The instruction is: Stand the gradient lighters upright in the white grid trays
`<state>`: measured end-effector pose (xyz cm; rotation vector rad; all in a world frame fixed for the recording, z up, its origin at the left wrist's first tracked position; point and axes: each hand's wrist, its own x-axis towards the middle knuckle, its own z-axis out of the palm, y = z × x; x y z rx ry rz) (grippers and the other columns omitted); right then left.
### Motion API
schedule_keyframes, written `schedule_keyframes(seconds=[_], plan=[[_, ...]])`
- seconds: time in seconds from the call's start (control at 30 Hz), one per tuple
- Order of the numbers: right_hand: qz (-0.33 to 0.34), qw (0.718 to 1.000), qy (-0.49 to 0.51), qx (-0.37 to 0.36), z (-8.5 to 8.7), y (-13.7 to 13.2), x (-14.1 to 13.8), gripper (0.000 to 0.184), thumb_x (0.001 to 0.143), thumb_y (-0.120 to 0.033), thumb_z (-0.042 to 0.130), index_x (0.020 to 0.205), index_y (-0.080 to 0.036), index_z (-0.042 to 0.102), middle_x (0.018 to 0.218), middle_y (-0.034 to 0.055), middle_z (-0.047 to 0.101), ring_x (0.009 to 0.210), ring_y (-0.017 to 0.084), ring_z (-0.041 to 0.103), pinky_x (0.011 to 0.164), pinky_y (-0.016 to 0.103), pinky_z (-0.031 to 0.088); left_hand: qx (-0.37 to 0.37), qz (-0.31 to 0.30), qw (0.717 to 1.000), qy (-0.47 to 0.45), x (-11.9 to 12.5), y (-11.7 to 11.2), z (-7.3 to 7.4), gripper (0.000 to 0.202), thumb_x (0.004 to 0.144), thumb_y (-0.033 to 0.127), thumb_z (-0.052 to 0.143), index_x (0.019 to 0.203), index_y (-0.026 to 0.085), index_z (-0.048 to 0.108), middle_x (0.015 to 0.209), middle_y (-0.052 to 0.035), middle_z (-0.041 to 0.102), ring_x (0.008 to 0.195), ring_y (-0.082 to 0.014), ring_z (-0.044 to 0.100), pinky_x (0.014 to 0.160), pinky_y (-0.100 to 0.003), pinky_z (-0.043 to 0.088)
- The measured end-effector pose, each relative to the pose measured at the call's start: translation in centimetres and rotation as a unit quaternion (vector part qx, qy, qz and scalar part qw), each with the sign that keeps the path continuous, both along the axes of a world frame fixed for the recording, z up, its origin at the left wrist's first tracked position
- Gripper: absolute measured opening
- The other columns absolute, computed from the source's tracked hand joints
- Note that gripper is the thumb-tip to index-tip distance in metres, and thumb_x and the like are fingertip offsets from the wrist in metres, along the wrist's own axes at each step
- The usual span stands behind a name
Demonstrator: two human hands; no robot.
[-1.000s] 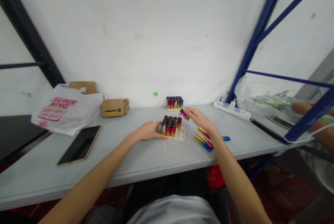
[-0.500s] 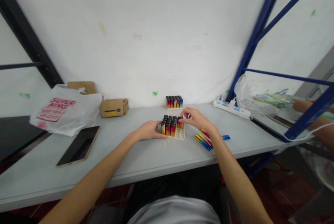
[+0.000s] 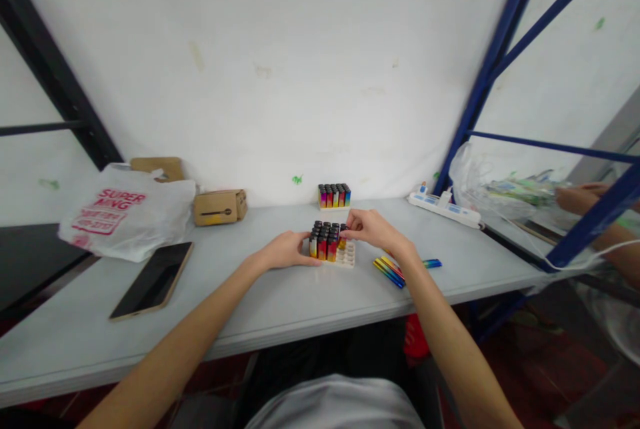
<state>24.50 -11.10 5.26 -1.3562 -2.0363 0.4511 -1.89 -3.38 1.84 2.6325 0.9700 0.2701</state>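
A white slotted tray (image 3: 345, 257) stands on the table before me, its left part filled with upright, black-topped lighters (image 3: 323, 242) in red, yellow and other colours. My left hand (image 3: 287, 249) is closed round the tray's left side, thumb along the front edge. Fingertips of my right hand (image 3: 367, 227) pinch a lighter (image 3: 343, 237) in the back right part of the tray; the fingers partly cover it. Front right slots of the tray show bare. Several loose lighters (image 3: 389, 271) in yellow, red and blue lie right of the tray, and my right forearm hides some of them.
A second tray of lighters (image 3: 335, 196) stands by the wall. Leftward are a small cardboard box (image 3: 220, 207), a white plastic bag (image 3: 127, 209) and a phone (image 3: 153, 281). A power strip (image 3: 445, 209) lies right, beside a blue metal frame (image 3: 483, 89); another person's hands show beyond it.
My right hand has shifted slightly, its fingers now lower over the back right lighters. A red item has come into view below the table edge. My left hand keeps its place.
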Motion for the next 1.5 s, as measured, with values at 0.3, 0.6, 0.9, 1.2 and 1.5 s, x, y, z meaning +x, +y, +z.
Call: schedule_keyframes(seconds=[0.3,0.6,0.9,1.2,1.5], plan=[[0.027,0.998,0.021,-0.044,0.0,0.0,0.8,0.028,0.080,-0.044,0.076,0.082,-0.018,0.064,0.073,0.0044,0.073,0.068,0.018,0.068,0.061,0.027,0.048,0.002,-0.008,1.000,0.006,0.0,-0.1,0.3,0.076,0.068,0.082,0.063,0.113,0.020,0.065,0.066,0.0011,0.060,0.060,-0.0205,0.057,0.053,-0.028,0.031],[-0.039,0.999,-0.024,0.010,0.1,0.2,1.4,0.034,0.078,-0.050,0.077,0.081,-0.018,0.068,0.074,0.0049,0.072,0.067,0.018,0.065,0.063,0.027,0.047,0.000,-0.007,1.000,0.002,0.0,-0.2,0.3,0.077,0.068,0.083,0.063,0.113,0.021,0.065,0.067,0.0010,0.061,0.060,-0.0205,0.057,0.053,-0.027,0.031],[-0.064,0.997,0.032,0.043,1.6,-1.4,4.9,0.046,0.080,-0.063,0.068,0.081,-0.017,0.068,0.072,0.0044,0.069,0.063,0.015,0.060,0.057,0.027,0.046,0.006,-0.009,1.000,0.009,0.0,0.3,-0.1,0.078,0.068,0.083,0.062,0.113,0.019,0.064,0.068,0.0004,0.061,0.062,-0.0210,0.059,0.053,-0.027,0.031],[-0.053,0.996,-0.066,0.005,2.6,-5.4,9.1,0.058,0.080,-0.064,0.069,0.123,-0.025,0.066,0.123,0.0101,0.067,0.110,0.027,0.064,0.096,0.040,0.051,0.011,-0.012,1.000,0.012,0.0,0.2,0.1,0.074,0.069,0.082,0.062,0.109,0.020,0.065,0.066,0.0012,0.059,0.059,-0.0199,0.057,0.052,-0.027,0.030],[-0.118,0.958,-0.225,-0.132,-5.5,-9.7,9.9,0.100,0.077,-0.078,0.059,0.159,-0.035,0.023,0.167,0.0065,0.014,0.153,0.037,0.011,0.121,0.056,0.019,0.010,-0.016,1.000,0.011,0.0,0.2,0.1,0.075,0.069,0.080,0.063,0.112,0.019,0.065,0.070,-0.0003,0.063,0.062,-0.0209,0.059,0.054,-0.027,0.033]])
